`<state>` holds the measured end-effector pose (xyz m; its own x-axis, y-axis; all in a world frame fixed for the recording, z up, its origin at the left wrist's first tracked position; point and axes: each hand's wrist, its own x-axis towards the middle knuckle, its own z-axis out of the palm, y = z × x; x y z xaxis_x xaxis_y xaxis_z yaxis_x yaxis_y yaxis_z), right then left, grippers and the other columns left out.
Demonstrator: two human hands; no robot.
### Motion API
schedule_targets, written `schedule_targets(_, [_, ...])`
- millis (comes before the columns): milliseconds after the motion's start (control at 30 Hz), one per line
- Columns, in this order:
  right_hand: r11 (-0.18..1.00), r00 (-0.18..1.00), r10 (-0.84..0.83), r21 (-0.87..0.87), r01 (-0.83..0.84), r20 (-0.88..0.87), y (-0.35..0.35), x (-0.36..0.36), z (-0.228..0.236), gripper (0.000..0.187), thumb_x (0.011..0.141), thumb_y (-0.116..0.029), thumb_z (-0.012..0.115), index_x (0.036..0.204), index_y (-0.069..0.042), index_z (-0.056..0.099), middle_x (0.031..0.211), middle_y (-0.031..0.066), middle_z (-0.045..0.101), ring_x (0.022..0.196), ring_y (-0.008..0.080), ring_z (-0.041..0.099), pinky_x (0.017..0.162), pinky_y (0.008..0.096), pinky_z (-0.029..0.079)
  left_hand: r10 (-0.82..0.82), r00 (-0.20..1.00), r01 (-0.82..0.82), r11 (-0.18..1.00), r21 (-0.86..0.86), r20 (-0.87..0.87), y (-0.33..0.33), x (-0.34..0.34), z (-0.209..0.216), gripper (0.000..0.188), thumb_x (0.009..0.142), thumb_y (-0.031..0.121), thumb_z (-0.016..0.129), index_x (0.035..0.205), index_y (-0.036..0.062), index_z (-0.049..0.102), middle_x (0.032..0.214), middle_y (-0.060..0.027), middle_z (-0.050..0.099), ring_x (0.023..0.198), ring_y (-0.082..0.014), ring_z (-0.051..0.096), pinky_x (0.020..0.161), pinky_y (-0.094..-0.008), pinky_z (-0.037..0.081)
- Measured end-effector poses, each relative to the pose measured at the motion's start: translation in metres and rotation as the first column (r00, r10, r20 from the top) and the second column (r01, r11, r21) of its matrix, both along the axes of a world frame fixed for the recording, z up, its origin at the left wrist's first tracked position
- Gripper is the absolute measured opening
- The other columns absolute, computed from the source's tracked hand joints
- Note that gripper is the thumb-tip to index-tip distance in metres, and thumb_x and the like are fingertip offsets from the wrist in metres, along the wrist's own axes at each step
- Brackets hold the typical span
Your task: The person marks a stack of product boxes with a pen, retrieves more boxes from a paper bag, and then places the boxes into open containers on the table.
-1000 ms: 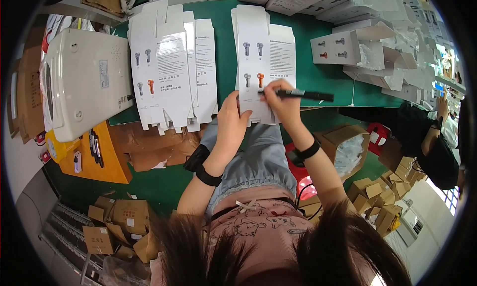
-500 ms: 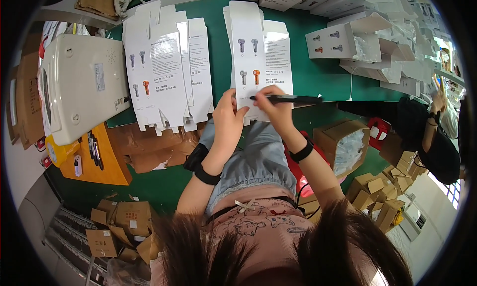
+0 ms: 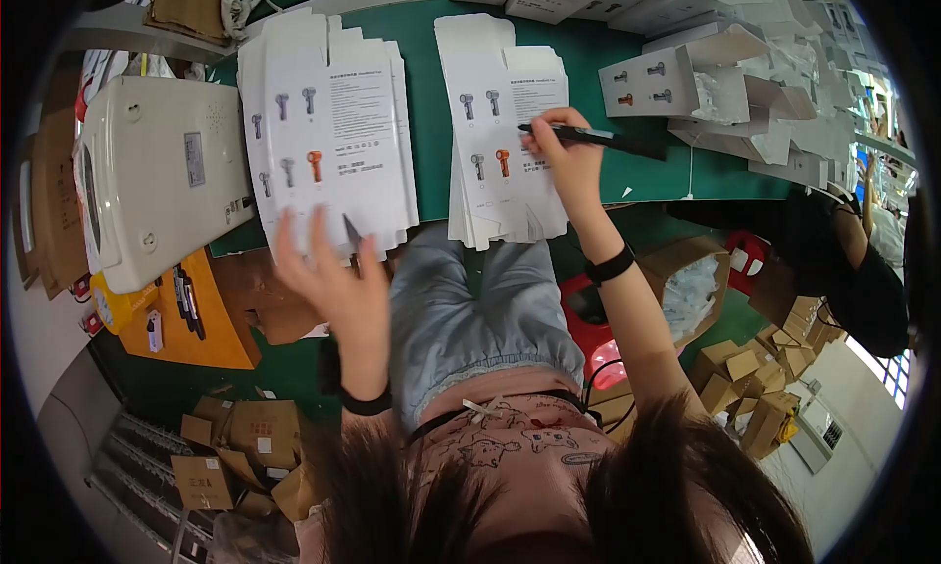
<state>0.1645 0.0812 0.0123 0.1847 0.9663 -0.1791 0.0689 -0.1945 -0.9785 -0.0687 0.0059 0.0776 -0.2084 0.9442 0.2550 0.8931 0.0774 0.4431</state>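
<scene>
My right hand [image 3: 571, 167] grips a black marker pen [image 3: 618, 143], its tip over the printed text of the right stack of flattened white cartons [image 3: 490, 187]. The cartons carry printed pictures of small handheld fans, one orange and the others grey-violet. On the left, my left hand [image 3: 333, 280] is open with fingers spread, slightly blurred, at the lower edge of the other stack of flattened cartons [image 3: 343, 103]. That stack is fanned unevenly, with similar fan pictures on its top sheet.
A beige machine [image 3: 162, 182] stands left of the stacks on the green table [image 3: 598, 64]. Opened white boxes [image 3: 667, 79] with clear plastic pile up at the right. Pens [image 3: 188, 299] lie on an orange surface. A cardboard carton [image 3: 686, 290] sits lower right, and a person in black [image 3: 858, 280] is beyond.
My left hand has left the right stack and moved to the left one, where another carton now lies on top. My right hand has lifted with the marker, up and to the right.
</scene>
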Motion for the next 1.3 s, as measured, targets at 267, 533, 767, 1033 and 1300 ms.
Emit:
schedule_targets(267, [0.99,0.939,0.144,-0.04,-0.139,0.313,0.009,-0.018,-0.013,0.011,0.079,-0.008,0.059,0.082,0.0,0.052,0.068,0.0045,0.057,0.062,0.0071,0.055,0.054,0.0172,0.042,-0.172,0.78,0.38,0.895,-0.236,0.602,-0.005,0.058,-0.051,0.045,0.068,0.005,0.064,0.107,-0.0042,0.043,0.103,-0.019,0.042,0.094,-0.0354,0.043,0.081,-0.0378,0.037])
schedule_targets(533, [0.999,0.998,-0.018,-0.045,0.021,0.062,-0.004,-0.019,-0.007,0.009,0.078,-0.006,0.059,0.08,0.001,0.053,0.066,0.0036,0.057,0.062,0.0064,0.054,0.054,0.0179,0.042,-0.09,0.746,0.367,0.882,-0.295,0.66,-0.002,0.069,-0.068,0.045,0.067,0.003,0.064,0.105,-0.0065,0.041,0.095,-0.0206,0.043,0.086,-0.0385,0.045,0.075,-0.0397,0.039])
schedule_targets(767, [0.961,0.943,0.278,-0.071,-0.269,0.182,-0.064,-0.021,-0.011,0.008,0.077,-0.005,0.06,0.077,0.001,0.054,0.064,0.0028,0.057,0.059,0.0068,0.053,0.053,0.0207,0.043,-0.09,0.764,0.352,0.888,-0.296,0.639,-0.002,0.068,-0.076,0.041,0.066,-0.002,0.062,0.102,-0.0056,0.043,0.089,-0.0207,0.043,0.081,-0.0386,0.047,0.068,-0.0402,0.041])
schedule_targets(1033, [0.918,0.805,0.335,0.022,-0.395,0.489,-0.057,-0.03,-0.004,0.01,0.076,-0.008,0.061,0.078,0.0,0.055,0.065,0.004,0.058,0.058,0.0083,0.054,0.052,0.0201,0.042,-0.142,0.804,0.373,0.877,-0.304,0.577,0.0,0.069,-0.073,0.037,0.067,-0.004,0.061,0.1,-0.0029,0.044,0.086,-0.0189,0.043,0.078,-0.0374,0.049,0.065,-0.0398,0.041])
schedule_targets(1300, [0.991,0.953,-0.131,-0.005,0.134,-0.272,-0.056,-0.003,0.016,0.01,0.081,-0.009,0.055,0.079,0.0,0.051,0.063,0.0077,0.055,0.053,0.0137,0.053,0.052,0.0245,0.044,-0.068,0.749,0.329,0.901,-0.281,0.659,-0.007,0.06,-0.034,0.032,0.068,-0.004,0.06,0.097,-0.0031,0.048,0.082,-0.0166,0.052,0.07,-0.0286,0.054,0.062,-0.0331,0.044])
